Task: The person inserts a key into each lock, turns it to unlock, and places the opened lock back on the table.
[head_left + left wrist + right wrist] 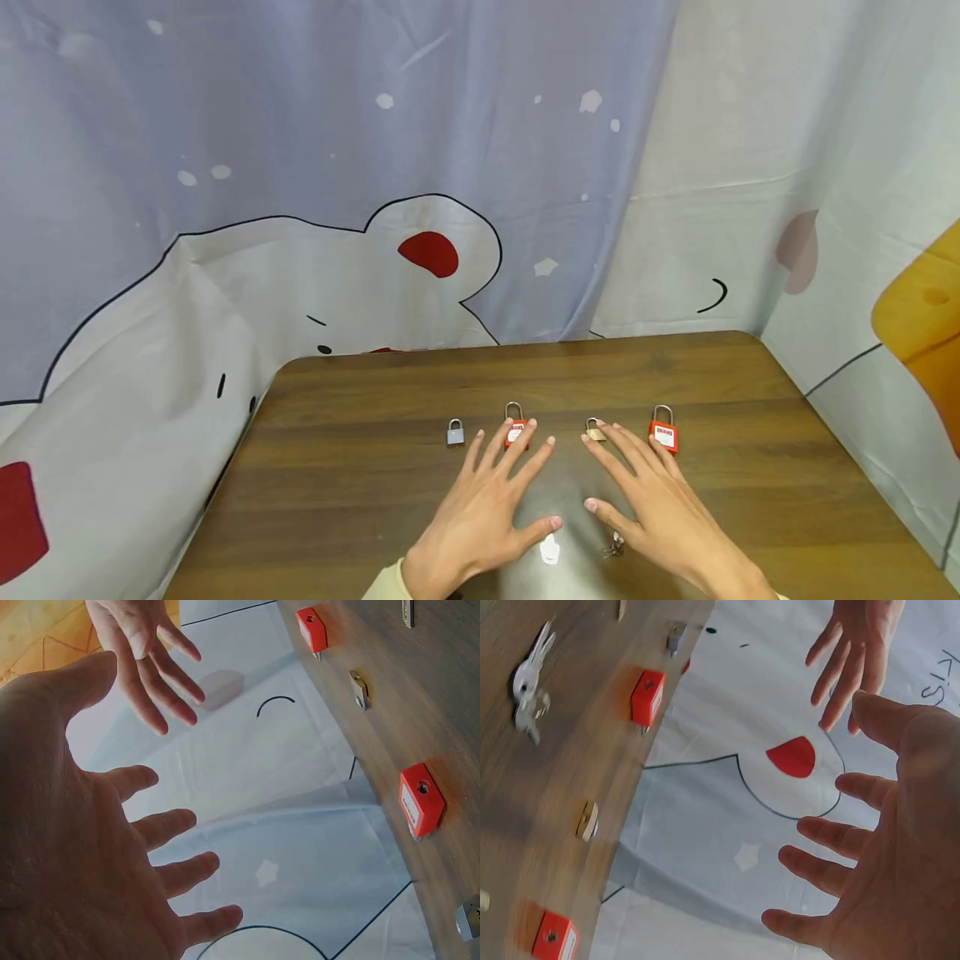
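Both bare hands hover over the wooden table with fingers spread and nothing held. My left hand (480, 512) overlaps a red padlock (515, 427) in the head view, and a small grey padlock (455, 436) lies just left of its fingers. The fingers of my right hand (663, 512) reach across a small brass padlock (596, 434) in that view, close to a second red padlock (664, 437). Under the right thumb lies a bunch of keys (526, 682), partly hidden in the head view. A small bright white shape (550, 550) shows beside the left thumb.
The wooden table (337, 500) has rounded far corners. A printed curtain (300, 167) hangs behind it and along both sides, close to the edges. The padlocks form a loose row across the table, shackles pointing to the far edge.
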Tool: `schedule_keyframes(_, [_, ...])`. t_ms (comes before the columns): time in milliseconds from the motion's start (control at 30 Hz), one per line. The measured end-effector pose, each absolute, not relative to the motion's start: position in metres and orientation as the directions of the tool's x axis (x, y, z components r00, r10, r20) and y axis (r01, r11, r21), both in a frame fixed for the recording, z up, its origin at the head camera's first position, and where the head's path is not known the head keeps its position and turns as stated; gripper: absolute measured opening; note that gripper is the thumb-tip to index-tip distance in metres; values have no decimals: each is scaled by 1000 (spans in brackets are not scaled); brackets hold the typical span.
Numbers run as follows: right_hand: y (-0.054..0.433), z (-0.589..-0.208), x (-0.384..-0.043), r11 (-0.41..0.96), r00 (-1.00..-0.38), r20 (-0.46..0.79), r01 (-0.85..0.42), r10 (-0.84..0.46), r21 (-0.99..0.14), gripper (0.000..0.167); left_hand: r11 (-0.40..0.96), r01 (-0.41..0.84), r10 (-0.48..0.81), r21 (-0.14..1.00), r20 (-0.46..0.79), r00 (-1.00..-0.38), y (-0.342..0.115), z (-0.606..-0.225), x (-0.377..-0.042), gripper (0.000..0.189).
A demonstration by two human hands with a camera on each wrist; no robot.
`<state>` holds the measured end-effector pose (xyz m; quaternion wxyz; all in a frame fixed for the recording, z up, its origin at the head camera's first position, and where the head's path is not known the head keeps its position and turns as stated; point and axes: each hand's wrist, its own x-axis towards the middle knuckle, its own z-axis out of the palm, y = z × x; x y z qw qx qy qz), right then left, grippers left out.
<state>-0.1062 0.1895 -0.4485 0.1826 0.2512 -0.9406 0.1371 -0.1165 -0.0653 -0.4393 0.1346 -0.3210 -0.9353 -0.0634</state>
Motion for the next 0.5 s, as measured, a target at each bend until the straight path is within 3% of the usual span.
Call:
schedule_keyframes(233, [212, -444, -112, 861, -833, 399, -478, -382, -174, 74, 785, 619, 585, 31, 292, -757, -63, -437, -117, 79])
schedule_keyframes(500, [235, -453, -112, 872, -822, 443, -464, -358, -158, 67, 781, 622, 585, 60, 281, -761, -61, -442, -114, 79])
